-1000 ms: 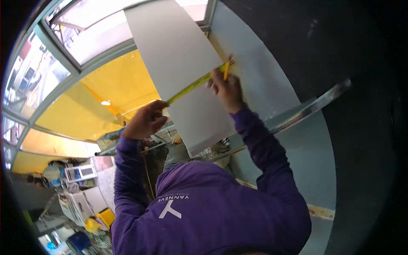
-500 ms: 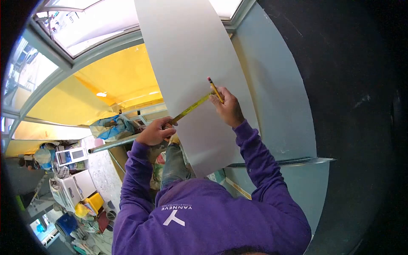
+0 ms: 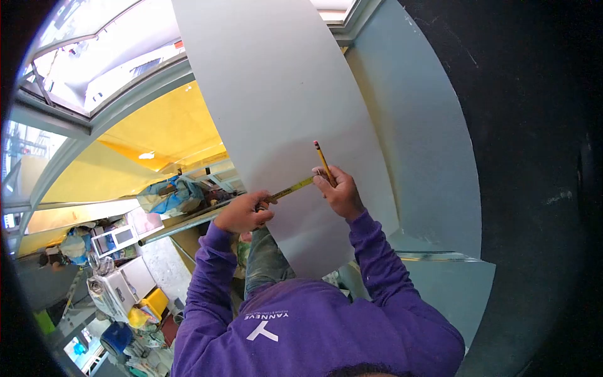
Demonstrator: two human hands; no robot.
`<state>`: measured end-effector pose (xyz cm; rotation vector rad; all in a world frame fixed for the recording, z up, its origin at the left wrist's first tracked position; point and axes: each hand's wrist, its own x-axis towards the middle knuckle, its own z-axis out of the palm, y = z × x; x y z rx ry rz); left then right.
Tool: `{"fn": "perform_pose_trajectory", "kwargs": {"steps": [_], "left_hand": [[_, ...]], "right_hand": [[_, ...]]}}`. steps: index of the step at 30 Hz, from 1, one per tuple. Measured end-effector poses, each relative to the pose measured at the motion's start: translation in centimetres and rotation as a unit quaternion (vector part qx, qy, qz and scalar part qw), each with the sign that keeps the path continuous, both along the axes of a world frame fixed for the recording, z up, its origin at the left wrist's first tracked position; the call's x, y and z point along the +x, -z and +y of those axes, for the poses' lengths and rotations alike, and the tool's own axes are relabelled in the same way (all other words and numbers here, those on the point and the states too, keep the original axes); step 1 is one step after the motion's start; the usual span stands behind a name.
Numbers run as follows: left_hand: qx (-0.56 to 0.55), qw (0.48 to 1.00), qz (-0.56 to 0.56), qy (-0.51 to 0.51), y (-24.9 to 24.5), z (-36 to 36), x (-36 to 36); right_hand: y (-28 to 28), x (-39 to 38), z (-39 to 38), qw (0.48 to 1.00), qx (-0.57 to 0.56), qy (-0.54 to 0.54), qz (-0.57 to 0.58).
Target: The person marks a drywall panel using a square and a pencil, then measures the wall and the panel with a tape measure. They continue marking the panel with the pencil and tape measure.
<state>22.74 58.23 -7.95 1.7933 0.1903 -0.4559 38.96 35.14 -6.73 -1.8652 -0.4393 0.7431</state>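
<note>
A yellow tape measure (image 3: 294, 188) runs between my two hands over a long white panel (image 3: 282, 88). My left hand (image 3: 244, 212) is closed on its left end beside the panel's left edge; the fingers hide whether the case is there. My right hand (image 3: 343, 193) pinches the other end of the blade above the panel. Also in the right hand is a yellow pencil (image 3: 324, 159), its pink eraser end pointing up and away from me.
A grey-blue panel (image 3: 418, 125) stands at the right, near a dark wall (image 3: 534, 169). On the left are a metal pole (image 3: 182, 227), a bundled blue-and-grey bag (image 3: 169, 196), yellow sheeting (image 3: 163, 138) under windows, and a cluttered floor with a yellow container (image 3: 154, 303).
My hands have come closer together, and the exposed tape span is shorter and more level. My right hand sits lower over the white panel, still with the pencil. The camera view has shifted.
</note>
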Motion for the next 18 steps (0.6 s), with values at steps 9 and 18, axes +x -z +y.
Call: {"fn": "perform_pose_trajectory", "kwargs": {"steps": [9,18], "left_hand": [[0.027,1.0,0.016,0.002,0.0,-0.9,1.1],[0.157,0.987,-0.025,-0.018,-0.6,0.1,0.9]], "right_hand": [[0.5,0.5,-0.1,1.0,0.013,0.016,-0.012],[1.1,2.4,1.0,0.997,0.036,0.072,-0.009]]}}
